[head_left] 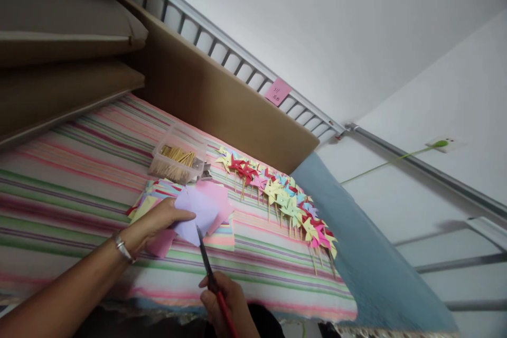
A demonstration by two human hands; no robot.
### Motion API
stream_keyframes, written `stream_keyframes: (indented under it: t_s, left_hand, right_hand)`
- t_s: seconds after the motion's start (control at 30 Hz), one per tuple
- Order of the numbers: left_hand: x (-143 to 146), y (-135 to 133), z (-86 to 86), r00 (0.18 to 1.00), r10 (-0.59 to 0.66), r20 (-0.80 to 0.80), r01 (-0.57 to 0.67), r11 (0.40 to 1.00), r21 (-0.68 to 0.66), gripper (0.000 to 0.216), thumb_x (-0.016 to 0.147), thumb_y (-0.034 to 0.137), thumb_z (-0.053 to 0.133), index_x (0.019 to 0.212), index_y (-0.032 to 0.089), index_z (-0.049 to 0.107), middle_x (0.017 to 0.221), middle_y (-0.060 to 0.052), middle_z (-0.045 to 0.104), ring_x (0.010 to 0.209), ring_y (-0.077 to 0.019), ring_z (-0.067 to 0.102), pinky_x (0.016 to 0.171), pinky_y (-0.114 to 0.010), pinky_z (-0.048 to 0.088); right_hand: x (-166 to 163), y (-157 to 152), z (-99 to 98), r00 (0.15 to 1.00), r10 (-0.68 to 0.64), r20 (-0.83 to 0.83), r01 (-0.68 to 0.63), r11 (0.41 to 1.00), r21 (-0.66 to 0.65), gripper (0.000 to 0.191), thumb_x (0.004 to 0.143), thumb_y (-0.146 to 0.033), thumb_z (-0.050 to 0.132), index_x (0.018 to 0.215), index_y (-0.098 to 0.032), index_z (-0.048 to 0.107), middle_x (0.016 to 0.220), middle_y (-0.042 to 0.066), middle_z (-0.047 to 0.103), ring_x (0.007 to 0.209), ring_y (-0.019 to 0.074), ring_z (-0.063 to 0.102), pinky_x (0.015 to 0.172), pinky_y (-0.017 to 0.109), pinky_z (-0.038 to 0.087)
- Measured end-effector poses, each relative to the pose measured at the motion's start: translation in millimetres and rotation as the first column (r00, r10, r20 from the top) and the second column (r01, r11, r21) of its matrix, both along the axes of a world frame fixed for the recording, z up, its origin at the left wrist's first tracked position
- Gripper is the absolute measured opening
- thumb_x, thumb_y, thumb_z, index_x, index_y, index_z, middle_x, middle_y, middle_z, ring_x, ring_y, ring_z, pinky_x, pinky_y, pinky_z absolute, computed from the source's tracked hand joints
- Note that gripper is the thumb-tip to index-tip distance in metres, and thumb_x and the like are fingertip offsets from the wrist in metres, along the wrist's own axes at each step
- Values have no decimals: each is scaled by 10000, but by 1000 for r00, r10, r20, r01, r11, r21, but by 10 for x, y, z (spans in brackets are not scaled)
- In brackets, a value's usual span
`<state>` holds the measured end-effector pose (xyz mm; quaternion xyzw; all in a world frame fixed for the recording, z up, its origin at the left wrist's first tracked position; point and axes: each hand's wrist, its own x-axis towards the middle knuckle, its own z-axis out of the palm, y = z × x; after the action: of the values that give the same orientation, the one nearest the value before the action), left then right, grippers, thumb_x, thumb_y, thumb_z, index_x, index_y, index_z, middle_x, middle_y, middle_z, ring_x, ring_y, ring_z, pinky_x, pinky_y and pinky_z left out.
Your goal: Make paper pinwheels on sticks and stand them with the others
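My left hand (pixel 168 220) pinches a lavender sheet of paper (pixel 203 207) between thumb and fingers, over a stack of coloured paper. My right hand (pixel 227 301) is closed around the red handles of a pair of scissors (pixel 206 261). The dark blades point up and to the left, and their tips meet the lower edge of the lavender paper. Behind that paper shows a pink sheet (pixel 222 203). More coloured paper (pixel 149 203) lies under and beside my left hand.
A clear plastic box (pixel 174 142) of small wooden sticks stands behind the paper. Rows of paper pinwheels on sticks (pixel 273 190) lie to the right on the striped cloth (pixel 277 269). A brown board (pixel 222 100) and metal railing (pixel 237 58) rise behind; padded brown slabs (pixel 71 47) are at left.
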<state>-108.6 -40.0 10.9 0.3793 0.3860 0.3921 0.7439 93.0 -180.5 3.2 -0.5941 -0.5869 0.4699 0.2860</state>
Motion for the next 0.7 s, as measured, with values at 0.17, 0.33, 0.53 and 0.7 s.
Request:
stream_keyframes:
  t_s: [0.17,0.33,0.53,0.7]
  left_hand:
    - [4,-35,38,999,-37,31,37,999,0,332,508,288,760,783,108,709,710,-67,732,671,-252,657,639,-323,486]
    - [6,-48,46,996,-66,59,66,998,1,309,524,299,754,770,120,700,683,-56,722,659,-257,660,653,-346,498]
    - [6,-29,-23,994,-85,70,84,996,28,279,566,289,731,787,121,701,713,-74,728,670,-260,666,664,-348,498]
    - [0,-29,-38,994,-86,71,82,995,47,293,582,283,726,822,117,699,733,-73,733,682,-265,669,659,-348,501]
  right_hand:
    - [-2,7,-5,1000,7,5,-7,1000,-5,296,787,-444,564,907,-174,586,609,-43,381,510,97,387,477,209,307]
    - [-19,9,5,1000,19,-8,-19,1000,-13,309,783,-455,566,896,-168,583,586,-50,367,494,96,374,465,209,301]
    - [-35,37,50,1000,-16,16,16,1000,-13,286,765,-439,591,870,-172,590,585,-52,367,509,94,356,476,208,296]
    - [-42,32,82,999,11,51,-12,1000,28,219,777,-377,583,850,-172,600,583,-52,363,521,92,325,485,209,269]
